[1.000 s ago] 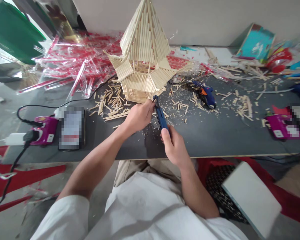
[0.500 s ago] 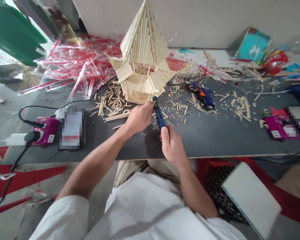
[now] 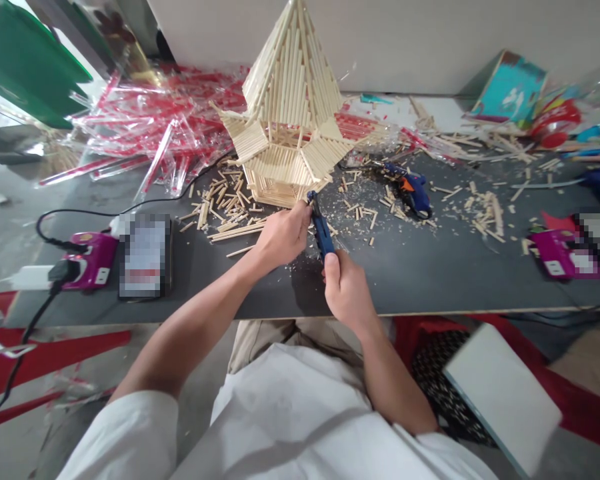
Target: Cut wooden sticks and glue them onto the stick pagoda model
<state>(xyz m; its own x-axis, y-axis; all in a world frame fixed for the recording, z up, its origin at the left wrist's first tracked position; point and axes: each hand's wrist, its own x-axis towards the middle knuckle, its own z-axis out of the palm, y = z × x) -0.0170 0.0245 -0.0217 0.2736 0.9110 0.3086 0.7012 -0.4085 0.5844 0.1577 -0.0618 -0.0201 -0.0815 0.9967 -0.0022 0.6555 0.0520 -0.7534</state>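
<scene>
My right hand (image 3: 349, 287) is closed around the handles of blue-handled pliers (image 3: 323, 233), its thumb along the top. The dark jaws point away from me, close beside the fingertips of my left hand (image 3: 286, 233). Those left fingers are pinched together; whatever lies between them is too small or hidden to make out. Just beyond both hands stands a pagoda-like model (image 3: 293, 87) built of pale wooden sticks, with a pointed roof and flared lower eaves. Several loose sticks (image 3: 237, 231) lie left of my left hand.
Cut stick pieces (image 3: 225, 197) litter the dark table (image 3: 430, 273). A blue glue gun (image 3: 415, 190) lies right of the model. Red-and-clear plastic wrappers (image 3: 165, 127) are heaped at the back left. A phone (image 3: 145, 257) and a purple power strip (image 3: 93, 260) lie left; another purple strip (image 3: 563, 253) is right.
Both hands stay in nearly the same place, with the pliers still beside the left fingertips. The view shifts slightly; the model and the things on the table have not moved.
</scene>
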